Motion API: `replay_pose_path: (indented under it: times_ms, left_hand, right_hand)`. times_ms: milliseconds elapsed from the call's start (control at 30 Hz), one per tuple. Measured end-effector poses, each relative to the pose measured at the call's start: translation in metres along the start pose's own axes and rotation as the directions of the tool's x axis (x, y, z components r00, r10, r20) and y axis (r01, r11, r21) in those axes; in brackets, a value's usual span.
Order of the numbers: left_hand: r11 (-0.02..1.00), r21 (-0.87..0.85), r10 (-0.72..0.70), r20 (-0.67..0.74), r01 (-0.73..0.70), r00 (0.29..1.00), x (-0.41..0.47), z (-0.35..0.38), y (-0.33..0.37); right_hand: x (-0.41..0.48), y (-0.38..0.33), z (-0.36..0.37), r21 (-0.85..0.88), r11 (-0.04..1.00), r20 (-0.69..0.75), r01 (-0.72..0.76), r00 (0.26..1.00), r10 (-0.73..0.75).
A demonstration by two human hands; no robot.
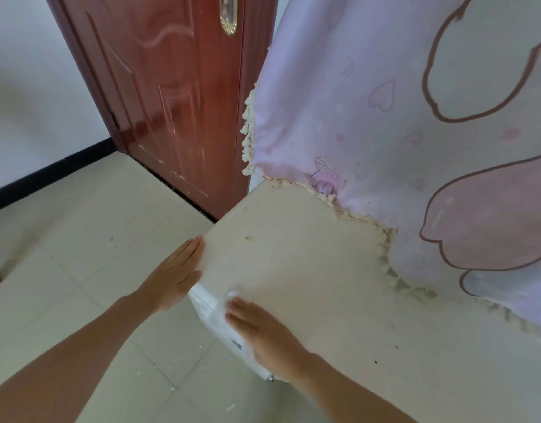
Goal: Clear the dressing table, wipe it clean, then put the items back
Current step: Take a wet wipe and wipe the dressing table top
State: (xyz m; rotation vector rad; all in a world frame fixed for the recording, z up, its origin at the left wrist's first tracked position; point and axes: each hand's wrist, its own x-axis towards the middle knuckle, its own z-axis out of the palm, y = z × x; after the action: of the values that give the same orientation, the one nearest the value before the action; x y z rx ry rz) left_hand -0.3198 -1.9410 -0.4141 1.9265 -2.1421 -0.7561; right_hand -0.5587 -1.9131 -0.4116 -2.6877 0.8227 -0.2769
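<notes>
The cream top of the dressing table (293,264) fills the centre and right, with a few dark specks and a small yellow crumb (248,238) on it. My right hand (263,334) lies flat near the table's front left edge, pressing a white tissue (234,294) whose end shows beyond my fingertips. My left hand (171,276) is held flat with fingers together just off the table's left edge, palm against the side. A pink and lilac cloth with a cream fringe (385,132) hangs lifted over the back of the table.
A red-brown wooden door (177,96) with a gold handle stands behind the table's left corner. Pale floor tiles (79,254) carry scattered white crumbs. A white panel with print (214,319) shows under the table's edge.
</notes>
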Motion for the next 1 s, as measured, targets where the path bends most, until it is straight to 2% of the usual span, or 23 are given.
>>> replay_pose_path:
  times_ms: [100,133,200,267,333,400,467,500,567,633,767,867,933,1000]
  left_hand:
    - [0.970,-0.233,-0.060,0.048,0.069,0.997,0.000,-0.011,0.006]
    - [0.949,-0.300,-0.075,0.070,0.092,0.995,0.001,-0.014,0.008]
    - [0.925,-0.357,-0.101,0.095,0.129,0.990,0.002,-0.019,0.009]
    - [0.917,-0.371,-0.126,0.080,0.147,0.989,0.003,-0.023,0.013]
    - [0.901,-0.401,-0.172,0.025,0.167,0.985,0.001,-0.023,0.020]
    - [0.891,-0.423,-0.205,-0.054,0.164,0.977,-0.006,-0.021,0.028]
    - [0.888,-0.433,-0.239,-0.149,0.154,0.959,-0.017,-0.017,0.031]
    - [0.877,-0.449,-0.287,-0.204,0.171,0.936,-0.024,-0.017,0.031]
    - [0.845,-0.485,-0.411,-0.318,0.226,0.854,-0.037,-0.024,0.025]
    - [0.825,-0.494,-0.496,-0.405,0.273,0.768,-0.046,-0.034,0.019]
    - [0.814,-0.429,-0.571,-0.468,0.391,0.675,-0.050,-0.051,0.007]
    - [0.790,-0.434,-0.611,-0.491,0.434,0.621,-0.050,-0.058,0.008]
    - [0.778,-0.438,-0.628,-0.508,0.450,0.590,-0.050,-0.063,0.011]
    - [0.761,-0.456,-0.649,-0.512,0.462,0.562,-0.050,-0.067,0.013]
  right_hand:
    - [-0.002,-0.028,-0.009,0.187,0.980,-0.086,0.062,0.995,-0.046]
    - [-0.002,-0.025,-0.015,0.193,0.979,-0.186,0.068,0.982,-0.032]
    - [-0.001,-0.004,-0.031,0.214,0.971,-0.288,-0.108,0.943,0.168]
    - [0.007,0.039,-0.054,0.226,0.896,-0.369,-0.383,0.817,0.443]
    - [0.018,0.091,-0.069,0.288,0.797,-0.448,-0.531,0.661,0.602]
    - [0.034,0.132,-0.083,0.327,0.690,-0.420,-0.645,0.555,0.718]
    - [0.054,0.155,-0.087,0.311,0.677,-0.346,-0.667,0.584,0.734]
    - [0.065,0.161,-0.084,0.279,0.716,-0.304,-0.640,0.648,0.698]
    - [0.090,0.168,-0.070,0.193,0.795,-0.216,-0.576,0.765,0.607]
    - [0.123,0.160,-0.058,0.165,0.848,-0.173,-0.503,0.832,0.527]
    - [0.159,0.091,-0.022,0.151,0.964,-0.078,-0.219,0.969,0.232]
    - [0.152,0.021,0.005,0.248,0.969,0.010,0.000,1.000,-0.002]
    - [0.148,-0.010,0.013,0.334,0.941,0.010,0.050,0.998,-0.056]
    - [0.144,-0.029,0.014,0.423,0.904,0.076,0.062,0.992,-0.104]
